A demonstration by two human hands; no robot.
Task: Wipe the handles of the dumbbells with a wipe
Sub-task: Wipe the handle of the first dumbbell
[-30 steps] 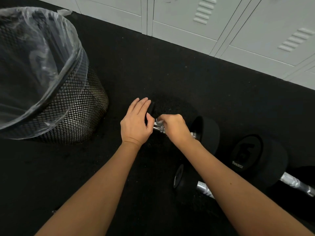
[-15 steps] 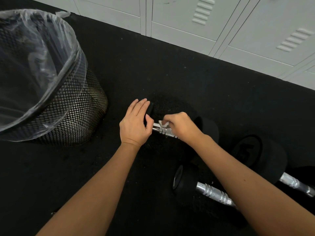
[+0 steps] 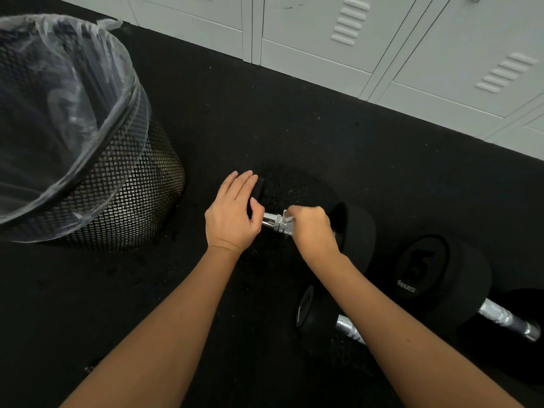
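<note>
On the black floor [image 3: 265,113], the left hand [image 3: 232,216] rests with straight fingers on the dumbbell [image 3: 353,228] head. The right hand [image 3: 313,228] pinches a white wipe [image 3: 287,214] round its chrome handle [image 3: 278,225]. Beside them, a mesh bin [image 3: 129,207] holds only a clear liner [image 3: 59,83].
</note>
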